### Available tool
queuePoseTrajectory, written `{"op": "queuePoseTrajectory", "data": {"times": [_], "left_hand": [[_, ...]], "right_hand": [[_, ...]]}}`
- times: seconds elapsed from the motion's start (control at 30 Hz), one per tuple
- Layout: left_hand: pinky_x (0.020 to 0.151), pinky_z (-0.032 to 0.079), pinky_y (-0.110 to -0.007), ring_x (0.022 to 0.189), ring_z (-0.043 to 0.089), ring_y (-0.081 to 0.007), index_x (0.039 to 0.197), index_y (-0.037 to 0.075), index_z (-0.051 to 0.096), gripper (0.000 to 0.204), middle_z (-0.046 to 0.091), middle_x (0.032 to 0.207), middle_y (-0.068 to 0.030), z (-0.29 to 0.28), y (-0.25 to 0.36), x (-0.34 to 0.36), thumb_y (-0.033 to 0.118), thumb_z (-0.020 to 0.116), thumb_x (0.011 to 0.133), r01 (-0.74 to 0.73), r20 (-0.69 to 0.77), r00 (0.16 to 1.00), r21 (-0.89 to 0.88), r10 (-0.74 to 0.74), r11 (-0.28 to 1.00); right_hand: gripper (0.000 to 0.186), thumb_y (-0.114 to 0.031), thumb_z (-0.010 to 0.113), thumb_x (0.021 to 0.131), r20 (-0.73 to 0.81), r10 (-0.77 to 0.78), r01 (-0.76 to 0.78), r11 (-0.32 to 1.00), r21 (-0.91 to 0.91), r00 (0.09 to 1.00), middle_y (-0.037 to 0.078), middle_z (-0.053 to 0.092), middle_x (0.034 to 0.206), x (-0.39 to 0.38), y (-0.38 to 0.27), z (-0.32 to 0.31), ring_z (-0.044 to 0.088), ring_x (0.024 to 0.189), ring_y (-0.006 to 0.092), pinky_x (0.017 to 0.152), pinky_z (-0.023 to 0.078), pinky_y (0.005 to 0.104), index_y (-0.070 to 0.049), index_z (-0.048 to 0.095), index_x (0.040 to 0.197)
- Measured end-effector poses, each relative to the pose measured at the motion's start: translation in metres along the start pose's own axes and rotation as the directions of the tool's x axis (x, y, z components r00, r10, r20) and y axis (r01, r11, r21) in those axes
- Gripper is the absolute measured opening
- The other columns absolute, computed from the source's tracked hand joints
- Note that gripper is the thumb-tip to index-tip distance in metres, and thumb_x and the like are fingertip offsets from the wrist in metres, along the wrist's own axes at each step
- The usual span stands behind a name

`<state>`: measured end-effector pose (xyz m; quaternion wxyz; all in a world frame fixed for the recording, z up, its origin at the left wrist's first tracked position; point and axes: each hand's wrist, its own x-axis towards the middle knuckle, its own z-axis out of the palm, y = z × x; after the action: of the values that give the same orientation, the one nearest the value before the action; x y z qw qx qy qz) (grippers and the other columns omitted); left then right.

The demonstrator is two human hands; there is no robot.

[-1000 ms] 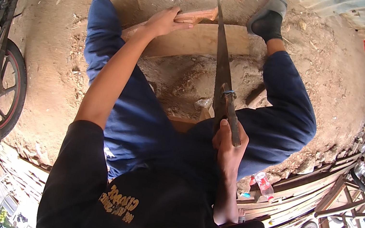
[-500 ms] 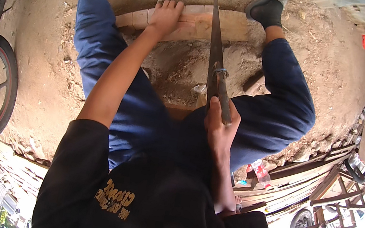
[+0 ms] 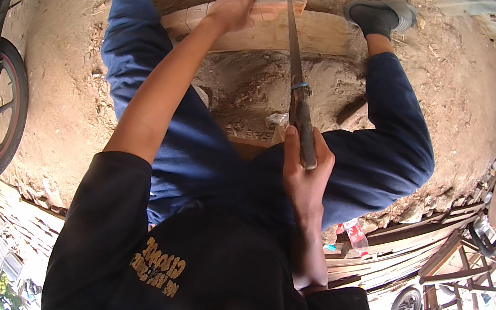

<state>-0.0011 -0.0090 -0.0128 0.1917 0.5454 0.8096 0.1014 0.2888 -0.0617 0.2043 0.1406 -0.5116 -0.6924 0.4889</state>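
My right hand (image 3: 309, 172) is closed round the worn wooden handle of a handsaw (image 3: 294, 57), which has a blue binding where blade and handle meet. The narrow blade points away from me and passes over a reddish strip of wood (image 3: 268, 7) near its right end. Whether its teeth touch the wood, I cannot tell. My left hand (image 3: 232, 9) grips that strip from above, fingers bent over its far side. Under the strip, a thick pale plank (image 3: 312, 35) lies crosswise on the ground between my feet.
A motorcycle wheel (image 3: 3, 112) stands at the left. Stacked boards (image 3: 391, 247), a plastic bottle (image 3: 355, 237) and a wooden frame (image 3: 455, 278) are at the right. Wood scraps lie on the dirt floor (image 3: 56, 75). My slippered right foot (image 3: 378, 18) is beside the plank's right end.
The reddish strip now sits farther out and reaches more to the right across the plank, with my left hand on it. The saw blade has turned more edge-on and crosses the strip.
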Motion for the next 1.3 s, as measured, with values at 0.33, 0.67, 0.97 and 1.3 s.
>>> {"op": "queuePoseTrajectory", "data": {"times": [0.33, 0.67, 0.97, 1.3], "left_hand": [[0.094, 0.05, -0.046, 0.111, 0.06, -0.0379, 0.113, 0.005, 0.047, 0.042, 0.061, 0.112, -0.0201, -0.003, 0.009, -0.003, 0.016, 0.07, 0.08, 0.005, 0.052, 0.999, 0.043, -0.007, 0.999], [0.095, 0.05, -0.048, 0.114, 0.059, -0.0384, 0.118, 0.006, 0.047, 0.045, 0.059, 0.119, -0.0226, -0.003, 0.01, 0.001, 0.017, 0.07, 0.081, 0.027, 0.084, 0.996, 0.055, -0.031, 0.998], [0.102, 0.042, -0.055, 0.127, 0.047, -0.0352, 0.124, 0.006, 0.048, 0.063, 0.054, 0.123, -0.0168, 0.02, 0.002, 0.0, 0.037, 0.078, 0.078, -0.141, 0.008, 0.99, 0.094, 0.14, 0.986], [0.101, 0.042, -0.05, 0.122, 0.05, -0.0354, 0.125, 0.006, 0.052, 0.066, 0.054, 0.123, -0.0171, 0.038, -0.012, -0.005, 0.056, 0.067, 0.084, -0.215, -0.076, 0.972, 0.107, 0.224, 0.971]], "right_hand": [[0.025, -0.008, 0.065, 0.092, 0.04, 0.022, -0.021, 1.0, -0.015, 0.999, 0.008, 0.048, 0.055, -0.015, 0.009, -0.008, 0.041, 0.051, 0.0066, 0.046, 0.036, 0.0294, 0.0, 0.051, 0.073], [0.023, -0.009, 0.064, 0.094, 0.06, 0.106, -0.105, 0.994, -0.014, 0.993, 0.005, 0.05, 0.056, -0.036, 0.003, -0.017, 0.042, 0.052, 0.0058, 0.047, 0.037, 0.0291, 0.0, 0.053, 0.076], [0.025, -0.011, 0.064, 0.094, 0.006, 0.106, -0.106, 0.994, 0.028, 0.994, 0.009, 0.05, 0.058, -0.036, 0.018, 0.001, 0.042, 0.056, 0.0068, 0.049, 0.038, 0.0312, 0.001, 0.053, 0.075], [0.023, -0.015, 0.063, 0.095, 0.052, 0.079, -0.078, 0.997, -0.011, 0.996, 0.011, 0.052, 0.061, -0.037, 0.014, -0.009, 0.043, 0.062, 0.0076, 0.053, 0.041, 0.0321, 0.003, 0.057, 0.082]]}}
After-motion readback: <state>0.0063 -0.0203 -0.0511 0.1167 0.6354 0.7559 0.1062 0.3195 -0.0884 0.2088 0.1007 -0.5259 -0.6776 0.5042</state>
